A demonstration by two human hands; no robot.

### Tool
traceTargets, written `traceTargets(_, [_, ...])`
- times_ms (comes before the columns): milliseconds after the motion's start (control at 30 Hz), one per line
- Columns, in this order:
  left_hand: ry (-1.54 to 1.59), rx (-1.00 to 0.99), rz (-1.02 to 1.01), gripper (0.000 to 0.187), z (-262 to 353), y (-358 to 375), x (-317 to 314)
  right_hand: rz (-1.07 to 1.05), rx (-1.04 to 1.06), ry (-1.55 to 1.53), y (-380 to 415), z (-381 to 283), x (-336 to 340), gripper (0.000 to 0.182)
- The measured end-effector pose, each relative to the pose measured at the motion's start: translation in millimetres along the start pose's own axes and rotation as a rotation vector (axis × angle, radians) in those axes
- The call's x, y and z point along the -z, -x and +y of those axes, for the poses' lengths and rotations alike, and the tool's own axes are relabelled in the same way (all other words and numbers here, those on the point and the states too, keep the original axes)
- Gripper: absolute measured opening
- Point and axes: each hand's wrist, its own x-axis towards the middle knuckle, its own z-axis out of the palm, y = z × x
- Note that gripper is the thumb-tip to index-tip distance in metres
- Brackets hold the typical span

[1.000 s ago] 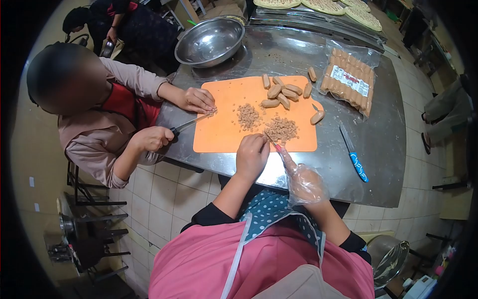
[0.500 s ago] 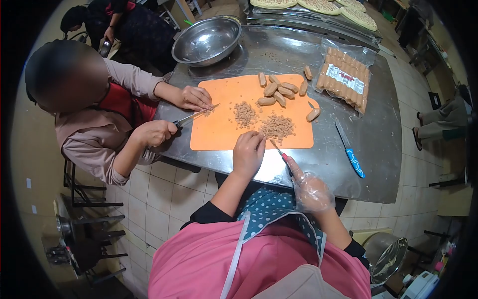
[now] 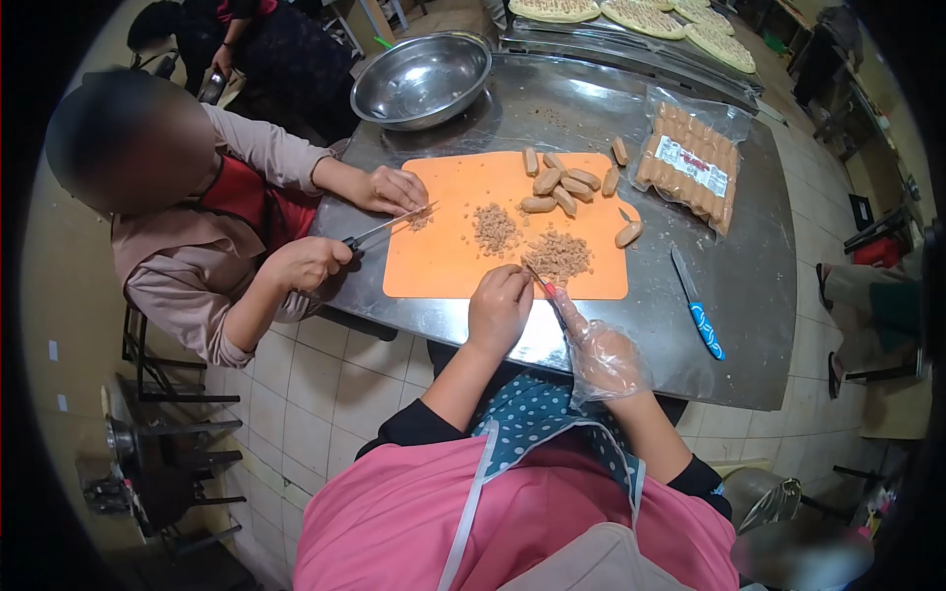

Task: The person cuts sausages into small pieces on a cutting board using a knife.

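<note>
Pale tiled floor (image 3: pixel 320 394), beige wall (image 3: pixel 74 286), steel table (image 3: pixel 754 256)

Glare whitens the near edge of the shiny grey metal surface (image 3: pixel 754 286); softer highlights sit in the round silver metal bowl (image 3: pixel 422 87). Fisheye distortion bends the black-cornered margins.

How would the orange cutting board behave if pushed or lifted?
The orange cutting board looks thin and plastic-like, so it may flex when lifted. The diced piles lie loose on it, so tilting would probably spill them; the longer pieces could follow. Pushed, it might slide: the metal table looks smooth.
</note>
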Motion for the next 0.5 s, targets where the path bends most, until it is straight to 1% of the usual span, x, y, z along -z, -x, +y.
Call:
traceTargets(33, [-0.002,-0.001,0.001,0.008,0.5,-0.3,0.2,-0.025,0.007,0.026,-2.1,-1.1,1.5,0.066])
traceTargets(233, [0.005,0.009,-0.017,0.006,1.2,0.3,0.1,-0.037,0.018,0.057,-11.8,-3.4,1.3,0.072])
traceTargets(267, [0.004,0.015,-0.018,0.006,1.5,0.3,0.7,-0.037,0.016,0.056,-7.7,-2.6,0.7,0.072])
traceTargets(333, [0.002,0.017,-0.028,0.006,0.8,0.1,0.7,-0.029,0.01,0.007,5.8,-0.3,0.0,0.065])
traceTargets(367, [-0.001,0.022,-0.036,0.005,0.3,0.3,0.5,-0.028,0.011,0.008,11.2,-0.8,1.5,0.065])
traceTargets(433, [-0.009,0.01,-0.037,0.005,-0.7,0.4,0.3,-0.11,-0.064,0.062,21.6,-1.8,4.3,0.074])
traceTargets(500, [-0.014,-0.007,-0.04,0.004,0.2,1.0,1.0,-0.095,-0.059,0.044,29.9,2.0,-0.7,0.074])
